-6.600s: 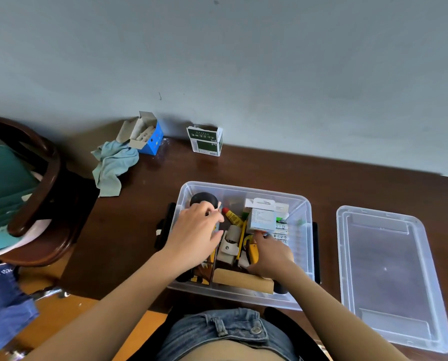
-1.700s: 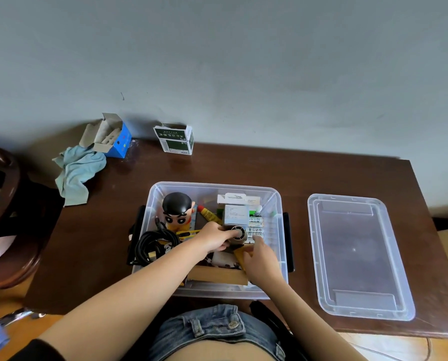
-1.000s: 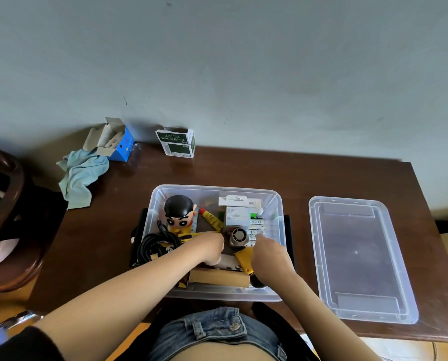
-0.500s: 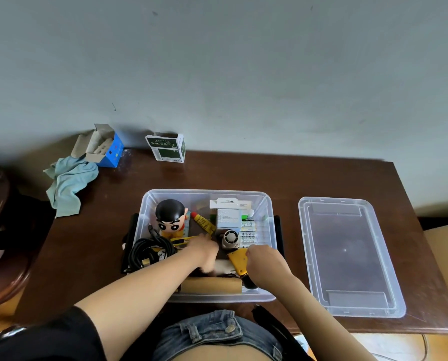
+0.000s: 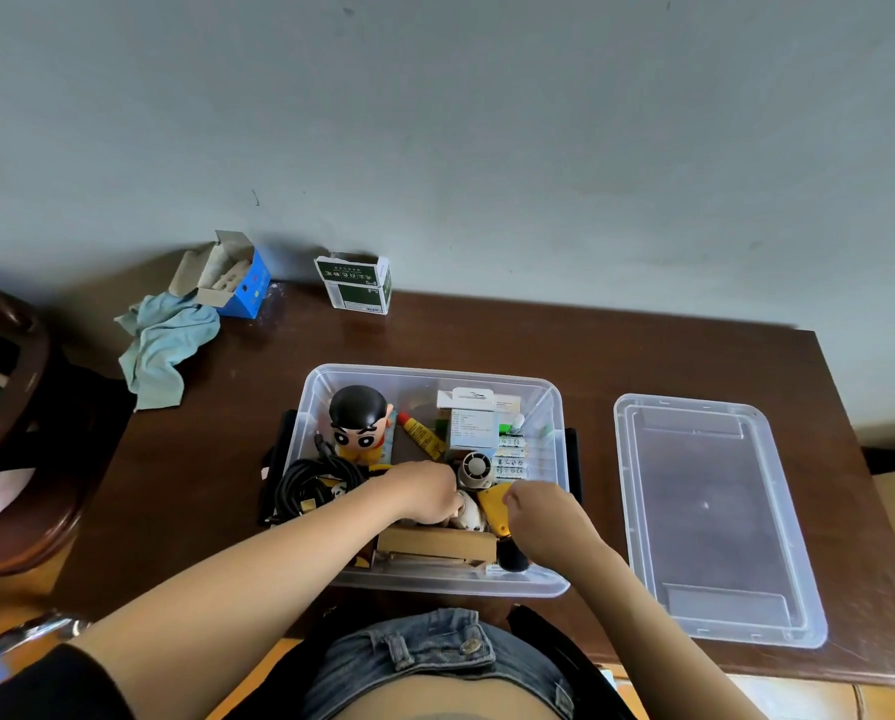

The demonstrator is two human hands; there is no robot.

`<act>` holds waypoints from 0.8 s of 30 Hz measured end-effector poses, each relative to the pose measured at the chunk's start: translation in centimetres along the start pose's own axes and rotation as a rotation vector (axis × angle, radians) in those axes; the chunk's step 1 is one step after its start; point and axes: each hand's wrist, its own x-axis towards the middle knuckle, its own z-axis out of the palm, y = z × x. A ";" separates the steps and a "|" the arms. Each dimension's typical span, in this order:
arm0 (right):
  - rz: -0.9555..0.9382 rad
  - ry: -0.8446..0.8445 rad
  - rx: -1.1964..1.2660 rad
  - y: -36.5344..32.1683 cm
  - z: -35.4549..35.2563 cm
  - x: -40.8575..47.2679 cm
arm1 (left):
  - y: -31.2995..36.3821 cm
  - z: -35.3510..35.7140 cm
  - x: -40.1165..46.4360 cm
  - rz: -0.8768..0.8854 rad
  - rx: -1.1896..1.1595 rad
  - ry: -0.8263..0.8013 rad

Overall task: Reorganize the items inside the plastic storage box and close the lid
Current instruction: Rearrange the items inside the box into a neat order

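The clear plastic storage box (image 5: 435, 375) stands open at the middle of the brown table. Its clear lid (image 5: 710, 517) lies flat to the right, apart from it. Inside are a cartoon figure (image 5: 359, 423), a coiled black cable (image 5: 310, 485), a yellow glue tube (image 5: 422, 433), white cartons (image 5: 471, 423), a small round fan (image 5: 475, 469) and a brown cardboard box (image 5: 435, 545). My left hand (image 5: 424, 491) reaches into the box's middle, fingers curled down onto a small white item (image 5: 472, 518). My right hand (image 5: 544, 522) curls over a yellow-handled tool (image 5: 493, 504) beside it.
At the back by the wall are an open blue carton (image 5: 232, 278), a light blue cloth (image 5: 167, 345) and a green-and-white carton (image 5: 354, 285). A dark wooden chair (image 5: 14, 407) stands to the left of the table. My lap is against the table's front edge.
The small fan, held by my left hand 1.7 s ago, now stands free beside the white cartons. My left hand has sunk onto the white item; my right hand stays by the yellow tool.
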 end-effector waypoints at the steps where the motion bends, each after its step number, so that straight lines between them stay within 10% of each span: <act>1: 0.001 -0.002 -0.006 0.0 0.0 0.0 | 0.0 0.0 -0.1 0.010 0.001 0.000; 24: 0.062 0.076 -0.083 -0.9 0.4 0.1 | -0.2 -0.9 -2.5 0.020 0.139 0.218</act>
